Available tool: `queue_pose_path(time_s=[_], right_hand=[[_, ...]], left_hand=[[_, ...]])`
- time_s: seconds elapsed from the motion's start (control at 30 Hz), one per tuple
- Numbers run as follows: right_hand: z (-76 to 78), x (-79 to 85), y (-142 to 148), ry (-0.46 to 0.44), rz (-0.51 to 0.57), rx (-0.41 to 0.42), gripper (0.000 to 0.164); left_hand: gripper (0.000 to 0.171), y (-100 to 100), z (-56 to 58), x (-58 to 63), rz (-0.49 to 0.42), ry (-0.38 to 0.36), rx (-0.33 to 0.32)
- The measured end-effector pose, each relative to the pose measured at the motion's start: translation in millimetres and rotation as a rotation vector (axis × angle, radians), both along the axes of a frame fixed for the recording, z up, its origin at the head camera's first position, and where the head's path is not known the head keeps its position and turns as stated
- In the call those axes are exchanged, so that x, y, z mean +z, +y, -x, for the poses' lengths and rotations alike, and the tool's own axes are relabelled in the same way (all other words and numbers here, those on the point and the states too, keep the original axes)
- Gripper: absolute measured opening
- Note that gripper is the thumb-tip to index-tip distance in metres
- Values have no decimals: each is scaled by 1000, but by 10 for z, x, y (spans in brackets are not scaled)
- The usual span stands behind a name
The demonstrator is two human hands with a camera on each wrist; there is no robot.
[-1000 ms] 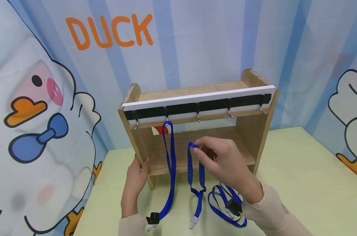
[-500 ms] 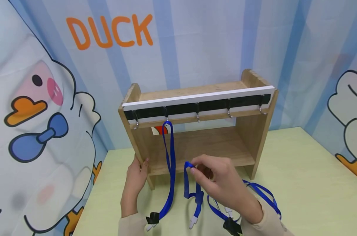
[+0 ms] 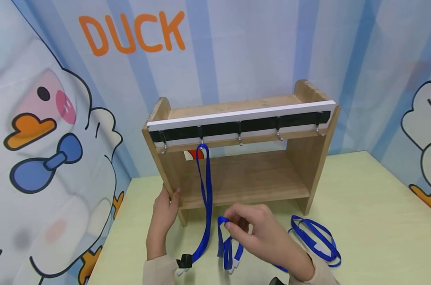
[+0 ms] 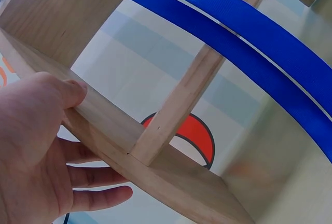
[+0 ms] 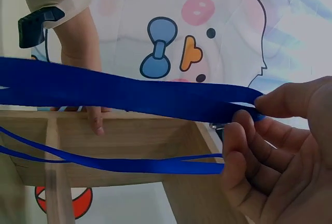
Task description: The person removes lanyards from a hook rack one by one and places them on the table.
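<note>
My right hand (image 3: 260, 233) pinches the top of a blue lanyard (image 3: 227, 255) between thumb and fingers, low in front of the wooden shelf (image 3: 244, 174). Its strap folds over itself, with the white clip end low, near the tabletop. In the right wrist view the pinched lanyard (image 5: 104, 86) stretches leftward as a doubled band. My left hand (image 3: 164, 209) grips the shelf's left side panel; in the left wrist view the thumb lies on one face and the fingers of that hand (image 4: 41, 146) behind. Another blue lanyard (image 3: 208, 190) hangs from the second hook (image 3: 201, 134) from the left.
Several metal hooks line a black strip (image 3: 219, 130) along the shelf's top front. A third blue lanyard (image 3: 332, 245) lies looped on the pale table (image 3: 372, 221) at right, partly hidden by my forearm. A duck-print curtain (image 3: 251, 51) stands behind.
My right hand has come down and slightly left with the lanyard, whose strap has folded up. The loose lanyard's loop now lies farther right on the table. The left hand keeps its place.
</note>
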State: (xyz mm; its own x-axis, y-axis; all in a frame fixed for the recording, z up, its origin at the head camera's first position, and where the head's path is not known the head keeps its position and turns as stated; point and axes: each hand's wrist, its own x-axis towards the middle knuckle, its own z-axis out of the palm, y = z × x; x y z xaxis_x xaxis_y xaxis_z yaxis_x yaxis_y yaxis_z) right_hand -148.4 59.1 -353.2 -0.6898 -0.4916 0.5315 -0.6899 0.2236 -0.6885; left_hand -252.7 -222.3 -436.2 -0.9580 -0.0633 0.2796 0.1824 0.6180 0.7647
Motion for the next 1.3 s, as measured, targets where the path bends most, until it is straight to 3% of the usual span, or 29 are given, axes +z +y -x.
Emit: queue_pose_path(time_s=[0.4, 0.7, 0.97, 1.3], right_hand=[[193, -170, 93, -54, -92, 9, 9], [385, -337, 87, -160, -186, -28, 8], [540, -467, 114, -154, -337, -56, 7], [676, -696, 49, -193, -395, -95, 7]], left_hand=[[55, 31, 13, 29, -8, -2, 9], [56, 50, 27, 45, -10, -11, 7], [56, 39, 2, 55, 2, -18, 7], [52, 7, -13, 14, 5, 8, 18]])
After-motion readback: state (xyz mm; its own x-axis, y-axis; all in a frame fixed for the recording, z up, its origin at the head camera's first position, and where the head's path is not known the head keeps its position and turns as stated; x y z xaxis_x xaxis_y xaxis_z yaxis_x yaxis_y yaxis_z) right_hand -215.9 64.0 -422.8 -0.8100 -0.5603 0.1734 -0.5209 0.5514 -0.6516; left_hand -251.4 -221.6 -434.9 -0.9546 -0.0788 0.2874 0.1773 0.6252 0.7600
